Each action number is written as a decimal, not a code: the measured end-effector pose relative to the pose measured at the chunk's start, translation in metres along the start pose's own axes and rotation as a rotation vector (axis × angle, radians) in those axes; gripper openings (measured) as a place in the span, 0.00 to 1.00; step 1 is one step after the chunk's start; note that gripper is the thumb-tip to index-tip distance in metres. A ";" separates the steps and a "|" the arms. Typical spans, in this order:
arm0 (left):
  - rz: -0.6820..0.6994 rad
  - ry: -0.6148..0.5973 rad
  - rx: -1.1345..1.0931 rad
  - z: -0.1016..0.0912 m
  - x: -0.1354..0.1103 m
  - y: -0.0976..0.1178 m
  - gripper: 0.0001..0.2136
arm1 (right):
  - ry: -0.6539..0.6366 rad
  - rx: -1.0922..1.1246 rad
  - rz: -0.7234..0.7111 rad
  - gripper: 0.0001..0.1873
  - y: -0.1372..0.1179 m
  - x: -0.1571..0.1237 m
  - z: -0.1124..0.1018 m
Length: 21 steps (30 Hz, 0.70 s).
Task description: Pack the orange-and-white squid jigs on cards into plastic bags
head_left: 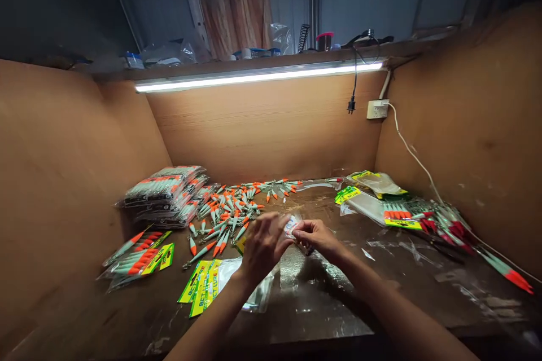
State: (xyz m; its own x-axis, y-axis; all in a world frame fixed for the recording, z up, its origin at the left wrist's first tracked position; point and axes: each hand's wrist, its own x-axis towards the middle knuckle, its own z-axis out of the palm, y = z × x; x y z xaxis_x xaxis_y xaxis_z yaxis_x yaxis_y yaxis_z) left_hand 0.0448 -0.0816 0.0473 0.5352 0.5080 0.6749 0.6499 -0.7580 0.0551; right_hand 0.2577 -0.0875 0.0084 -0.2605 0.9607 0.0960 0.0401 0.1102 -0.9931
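My right hand (317,238) is closed, thumb and finger pinching a small clear plastic packet (291,224) with a printed white label. Close to its left side is my left hand (263,243), its fingers smeared by motion; its thumb reaches toward the packet, and I cannot tell whether it touches. Beyond the left hand lies a loose pile of pale fishing lures (228,203) with orange tips. Beneath and left of that hand are yellow-green header cards (205,291) lettered BCT LURE, with clear plastic bags (259,295) partly hidden by the forearm.
Stacked packs of lures (161,197) stand at the back left, with bagged lures (139,256) in front. On the right are more carded bags (368,203), a packed lure set (400,217) and red-tipped lures (455,231). A white cable (412,155) runs down the right wall.
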 end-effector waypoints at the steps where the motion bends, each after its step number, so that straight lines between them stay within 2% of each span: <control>1: -0.050 0.021 -0.096 0.000 0.006 -0.005 0.28 | 0.004 -0.003 -0.010 0.36 0.000 0.000 0.000; 2: -0.119 -0.011 -0.223 0.001 0.013 -0.013 0.31 | 0.007 -0.010 -0.011 0.36 0.000 0.000 0.000; 3: -0.188 -0.092 -0.372 0.003 0.019 -0.022 0.30 | 0.009 -0.023 -0.004 0.36 0.001 0.001 -0.001; 5: -0.293 -0.363 -0.679 0.010 0.028 -0.042 0.22 | 0.051 -0.086 0.015 0.37 0.004 0.004 -0.003; 6: -0.317 -0.425 -0.744 0.014 0.030 -0.052 0.21 | 0.103 -0.146 0.019 0.38 0.006 0.005 -0.004; 8: -0.345 -0.451 -0.795 0.022 0.032 -0.069 0.21 | 0.271 -0.332 0.000 0.37 0.010 0.008 -0.006; 10: -0.361 -0.399 -0.791 0.028 0.030 -0.082 0.22 | 0.424 -0.557 -0.003 0.35 0.014 0.009 -0.008; 11: -0.372 -0.375 -0.789 0.030 0.028 -0.087 0.22 | 0.448 -0.664 0.022 0.35 0.016 0.009 -0.010; 13: -0.398 -0.332 -0.771 0.032 0.020 -0.095 0.21 | 0.374 -0.840 0.119 0.44 0.020 0.010 -0.013; 15: -0.432 -0.305 -0.741 0.034 0.011 -0.101 0.21 | 0.218 -0.953 0.202 0.55 0.021 0.011 -0.019; 16: -0.449 -0.297 -0.727 0.034 0.007 -0.102 0.22 | 0.145 -0.984 0.218 0.57 0.021 0.011 -0.023; 18: -0.476 -0.289 -0.704 0.035 0.000 -0.104 0.22 | 0.059 -1.004 0.208 0.53 0.020 0.013 -0.033; 21: -0.507 -0.293 -0.692 0.036 -0.004 -0.106 0.22 | 0.032 -0.987 0.129 0.48 0.020 0.016 -0.054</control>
State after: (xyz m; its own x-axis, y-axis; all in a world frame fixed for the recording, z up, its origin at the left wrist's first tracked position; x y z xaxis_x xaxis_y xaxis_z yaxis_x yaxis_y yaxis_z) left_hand -0.0069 0.0112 0.0122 0.4510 0.8596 0.2402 0.4258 -0.4437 0.7885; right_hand 0.3063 -0.0566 -0.0066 -0.1725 0.9850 0.0073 0.8543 0.1533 -0.4967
